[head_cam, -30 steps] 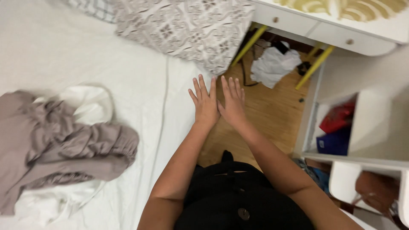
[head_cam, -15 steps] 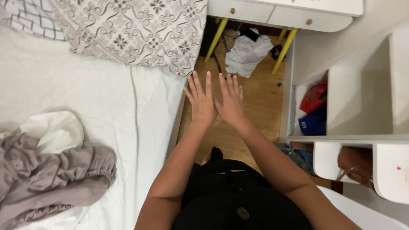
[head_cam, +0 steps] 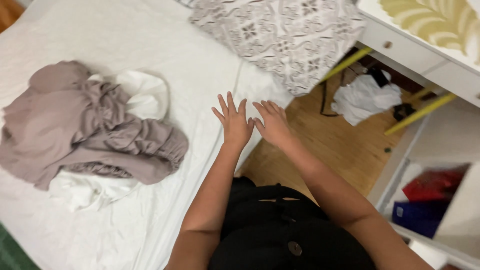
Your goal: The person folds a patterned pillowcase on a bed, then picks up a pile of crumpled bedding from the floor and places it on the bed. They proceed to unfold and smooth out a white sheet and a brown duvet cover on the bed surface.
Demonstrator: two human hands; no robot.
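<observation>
Left hand (head_cam: 234, 121) & right hand (head_cam: 272, 123) flat, fingers spread, holding nothing, side by side over bed (head_cam: 125, 35) right edge, palms hidden, crumpled taupe & white clothes (head_cam: 95, 135) well left on bed mid, patterned pillow (head_cam: 285, 35) at top edge, partly cut off

Crumpled taupe garment (head_cam: 95, 130), heaped on white sheet (head_cam: 150, 40), over rumpled white cloth (head_cam: 142, 92), left of hands

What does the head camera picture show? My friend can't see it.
Two bare hands, the left hand and right hand, reach out side by side, empty, fingers spread, over a white bed's edge. A crumpled mauve garment lies on the bed.
</observation>
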